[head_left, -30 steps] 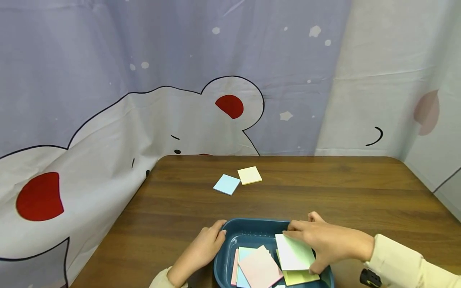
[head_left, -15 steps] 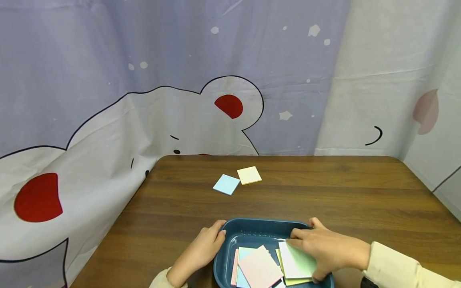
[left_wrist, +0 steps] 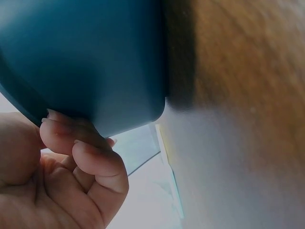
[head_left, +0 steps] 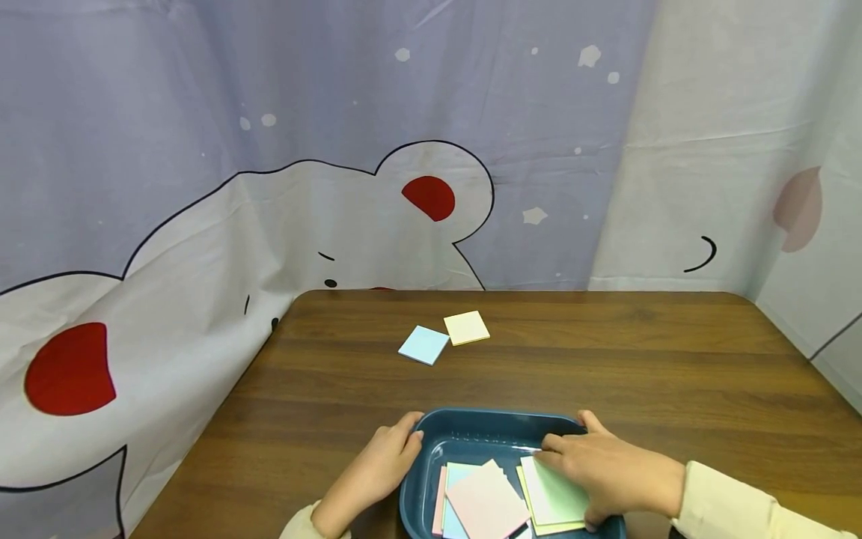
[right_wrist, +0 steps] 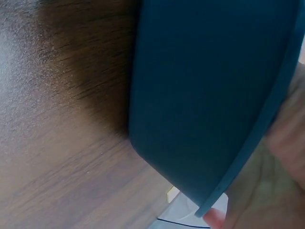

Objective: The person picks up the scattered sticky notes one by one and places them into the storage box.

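Observation:
A dark blue plastic tray (head_left: 471, 419) with square sticky note pads inside stands at the table's near edge. My left hand (head_left: 380, 460) grips its left rim, and in the left wrist view the fingers (left_wrist: 97, 160) curl at the tray's outer wall. Over the right rim reaches my right hand (head_left: 613, 468), its fingers and thumb spanning a pale green sticky note pad (head_left: 555, 490). That pad lies over a yellow-green one (head_left: 559, 528). A pink pad (head_left: 488, 501) overlaps a light blue pad (head_left: 453, 516) on the left. The right wrist view shows mostly the tray's outer wall (right_wrist: 205, 95).
Farther back on the wooden table (head_left: 606, 359) lie a light blue sticky note pad (head_left: 423, 345) and a pale yellow one (head_left: 467, 328), corners nearly meeting. A printed curtain (head_left: 303, 112) hangs behind the table.
My right hand has lowered the pale green pad into the tray, moving slightly right and toward me, so it now lines up over the yellow-green pad. The left hand stays on the rim.

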Tool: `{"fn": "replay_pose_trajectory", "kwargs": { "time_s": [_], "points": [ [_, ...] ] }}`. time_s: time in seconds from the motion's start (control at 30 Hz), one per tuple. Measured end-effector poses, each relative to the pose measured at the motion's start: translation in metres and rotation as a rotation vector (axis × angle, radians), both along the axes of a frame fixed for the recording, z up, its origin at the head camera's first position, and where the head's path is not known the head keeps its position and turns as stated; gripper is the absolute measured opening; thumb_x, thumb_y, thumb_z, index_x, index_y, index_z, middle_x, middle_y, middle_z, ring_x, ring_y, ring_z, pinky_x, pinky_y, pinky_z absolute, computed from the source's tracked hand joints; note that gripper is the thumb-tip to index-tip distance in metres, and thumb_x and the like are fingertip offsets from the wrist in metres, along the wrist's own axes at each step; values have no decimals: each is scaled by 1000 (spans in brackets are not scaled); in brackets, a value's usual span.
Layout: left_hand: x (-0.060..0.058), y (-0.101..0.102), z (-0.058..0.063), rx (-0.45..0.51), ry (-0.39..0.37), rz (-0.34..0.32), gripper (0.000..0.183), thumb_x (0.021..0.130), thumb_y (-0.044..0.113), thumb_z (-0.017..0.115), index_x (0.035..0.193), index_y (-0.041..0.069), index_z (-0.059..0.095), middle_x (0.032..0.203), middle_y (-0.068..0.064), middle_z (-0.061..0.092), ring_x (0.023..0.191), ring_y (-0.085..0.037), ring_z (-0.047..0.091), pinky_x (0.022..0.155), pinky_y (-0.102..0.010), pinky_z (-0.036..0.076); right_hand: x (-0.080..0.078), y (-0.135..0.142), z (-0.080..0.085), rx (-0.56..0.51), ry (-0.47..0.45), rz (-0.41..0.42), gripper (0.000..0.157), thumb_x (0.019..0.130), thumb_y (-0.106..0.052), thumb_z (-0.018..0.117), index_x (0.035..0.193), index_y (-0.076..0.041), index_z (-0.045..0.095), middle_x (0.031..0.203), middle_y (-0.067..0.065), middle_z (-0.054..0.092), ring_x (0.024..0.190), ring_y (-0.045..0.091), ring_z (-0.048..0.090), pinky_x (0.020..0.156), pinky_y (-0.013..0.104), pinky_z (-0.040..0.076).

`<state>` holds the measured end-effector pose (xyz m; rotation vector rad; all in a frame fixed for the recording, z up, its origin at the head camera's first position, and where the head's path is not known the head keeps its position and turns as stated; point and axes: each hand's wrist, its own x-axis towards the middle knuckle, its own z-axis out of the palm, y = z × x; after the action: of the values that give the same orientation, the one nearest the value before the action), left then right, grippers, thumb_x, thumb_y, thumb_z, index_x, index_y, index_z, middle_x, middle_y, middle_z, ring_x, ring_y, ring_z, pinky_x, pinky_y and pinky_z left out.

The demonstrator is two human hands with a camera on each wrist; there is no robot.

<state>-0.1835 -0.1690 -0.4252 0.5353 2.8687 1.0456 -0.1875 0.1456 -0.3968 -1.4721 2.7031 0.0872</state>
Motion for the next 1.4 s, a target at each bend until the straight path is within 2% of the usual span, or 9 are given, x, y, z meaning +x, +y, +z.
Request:
{"fn": "replay_pose_trajectory", "kwargs": {
  "time_s": [0.27, 0.5, 0.63, 0.77, 0.9, 1.0, 1.1, 1.27, 1.4],
  "points": [
    [-1, 0, 1, 0, 9, -7, 30, 96, 18, 40, 121, 4, 50, 109, -10, 62, 91, -14, 59, 73, -33, 48, 1, -1, -1, 19, 56, 2, 79, 45, -40, 85, 114, -15, 57, 97, -10, 53, 82, 5, 50, 79, 51, 29],
    [-3, 1, 0, -25, 34, -1, 30, 96, 18, 40, 120, 4, 51, 107, -10, 63, 90, -14, 59, 73, -33, 49, 0, -1, 1, 70, 29, -15, 83, 49, -45, 83, 121, -13, 55, 110, -6, 55, 93, 9, 52, 85, 56, 28],
    [-2, 1, -1, -23, 41, -2, 29, 96, 18, 41, 119, 5, 52, 106, -9, 63, 90, -14, 59, 73, -34, 48, 0, 1, 1, 29, 61, 30, 83, 54, -53, 77, 122, -13, 54, 112, -4, 55, 96, 10, 51, 81, 52, 29],
    [-1, -1, -2, -21, 30, 4, 27, 96, 19, 41, 118, 8, 52, 102, -5, 63, 87, -11, 57, 73, -32, 47, -1, 1, 11, -60, 48, 97, 75, 65, -56, 69, 125, -13, 53, 116, -4, 54, 102, 8, 50, 76, 42, 26],
    [1, -3, -2, -17, 14, 1, 27, 96, 20, 41, 118, 9, 52, 102, -5, 63, 86, -10, 57, 72, -32, 47, -7, -4, 33, -121, -46, 99, 66, 71, -54, 65, 124, -16, 54, 119, -8, 54, 106, 7, 49, 74, 35, 20],
    [1, -4, -2, -15, -9, 2, 28, 97, 21, 40, 119, 9, 51, 102, -5, 63, 87, -10, 56, 72, -32, 46, -14, -10, 51, -134, -117, 25, 67, 73, -58, 60, 127, -19, 52, 123, -7, 53, 105, 6, 48, 73, 33, 18],
    [2, -5, -1, -12, -25, 2, 29, 97, 22, 39, 120, 8, 51, 101, -6, 63, 85, -10, 55, 71, -33, 46, -25, -17, 64, -143, -148, -43, 70, 73, -60, 59, 130, -19, 49, 127, -5, 51, 108, 8, 47, 73, 33, 18],
    [3, -4, 0, -11, -31, 4, 31, 97, 22, 39, 121, 7, 50, 106, -9, 62, 90, -14, 57, 74, -35, 47, -52, -25, 74, -179, -132, -114, 69, 73, -46, 70, 131, -15, 48, 129, 0, 49, 111, 11, 46, 74, 34, 18],
    [3, -1, 0, -20, -33, 9, 32, 97, 23, 39, 122, 7, 50, 97, -5, 63, 88, -14, 57, 72, -35, 46, -75, -30, 75, -210, -94, -152, 67, 72, -38, 73, 130, -13, 49, 128, 1, 50, 113, 13, 47, 76, 35, 18]
  ]
}}
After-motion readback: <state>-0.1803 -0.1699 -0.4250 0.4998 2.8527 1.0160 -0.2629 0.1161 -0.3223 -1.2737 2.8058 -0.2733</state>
